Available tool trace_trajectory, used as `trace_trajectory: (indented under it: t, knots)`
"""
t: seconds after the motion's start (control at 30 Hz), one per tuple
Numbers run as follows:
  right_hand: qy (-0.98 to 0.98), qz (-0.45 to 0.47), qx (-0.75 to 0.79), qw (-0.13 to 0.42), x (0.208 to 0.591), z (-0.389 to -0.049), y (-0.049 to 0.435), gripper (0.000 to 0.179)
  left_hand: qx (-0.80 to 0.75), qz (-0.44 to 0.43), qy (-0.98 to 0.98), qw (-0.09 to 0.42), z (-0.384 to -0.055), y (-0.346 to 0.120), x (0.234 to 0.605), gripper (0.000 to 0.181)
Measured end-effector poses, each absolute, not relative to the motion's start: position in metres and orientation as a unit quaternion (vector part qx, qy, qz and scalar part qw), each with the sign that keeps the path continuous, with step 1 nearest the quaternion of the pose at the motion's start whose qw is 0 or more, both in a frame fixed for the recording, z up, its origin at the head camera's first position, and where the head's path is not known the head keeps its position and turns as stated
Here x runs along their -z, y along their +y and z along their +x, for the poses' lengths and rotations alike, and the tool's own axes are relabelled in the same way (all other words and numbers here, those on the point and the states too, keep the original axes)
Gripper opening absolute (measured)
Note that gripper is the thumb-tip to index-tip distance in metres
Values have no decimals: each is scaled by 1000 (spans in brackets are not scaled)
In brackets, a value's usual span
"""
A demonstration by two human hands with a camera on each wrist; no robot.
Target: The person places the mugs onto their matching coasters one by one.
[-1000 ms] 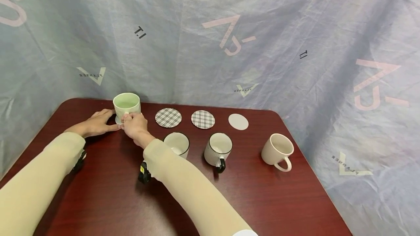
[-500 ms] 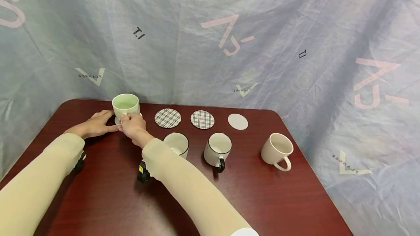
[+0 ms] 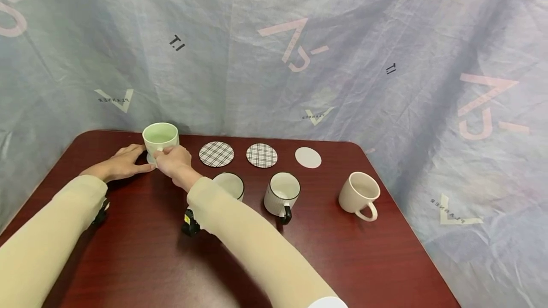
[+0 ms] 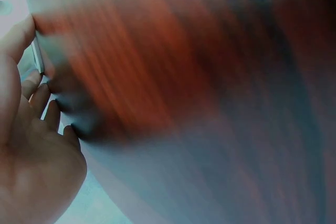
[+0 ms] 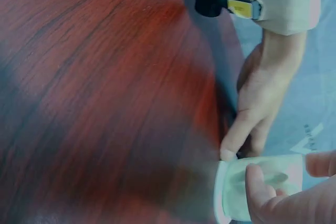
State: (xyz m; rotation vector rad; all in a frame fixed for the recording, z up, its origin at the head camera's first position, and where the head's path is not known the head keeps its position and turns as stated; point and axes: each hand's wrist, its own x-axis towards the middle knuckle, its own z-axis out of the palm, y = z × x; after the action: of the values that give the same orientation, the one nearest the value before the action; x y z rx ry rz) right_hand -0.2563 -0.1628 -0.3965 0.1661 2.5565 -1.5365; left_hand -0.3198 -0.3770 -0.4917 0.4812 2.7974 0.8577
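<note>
A pale green mug (image 3: 161,133) stands upright at the far left of the table, on a light round coaster (image 3: 150,159) that is mostly hidden. My right hand (image 3: 176,161) grips the mug's handle from the near side. Beside the mug my left hand (image 3: 122,162) lies low, fingers extended, its thumb reaching the coaster's near edge. In the right wrist view the left thumb touches the coaster rim (image 5: 219,192) below the mug. The left wrist view has the thumb and fingertips (image 4: 32,77) at the coaster's thin edge.
Two plaid coasters (image 3: 216,154) and a plain white coaster (image 3: 308,158) lie along the back. Nearer stand a black-rimmed white mug (image 3: 229,185), partly behind my right sleeve, another with a black handle (image 3: 280,198), and a cream mug (image 3: 359,196). A curtain (image 3: 274,61) hangs behind.
The head view has turned slightly right, so everything sits a little further left in it. Both hands stay at the green mug and its coaster; the mug has shifted only marginally left.
</note>
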Motion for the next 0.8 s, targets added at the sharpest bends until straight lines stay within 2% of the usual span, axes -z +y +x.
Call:
trace_trajectory:
  t: [0.2,0.37,0.8]
  knots:
    - [822,24,560,103,379,-251,-151,26,-272,166,945,68,-308,-375,483,94]
    - [764,-15,631,134,362,-252,-133,37,-254,165,950,71,-300,-371,468,89]
    - [689,-114,693,180,333,-252,-55,41,-264,165,950,29,-294,-374,455,82]
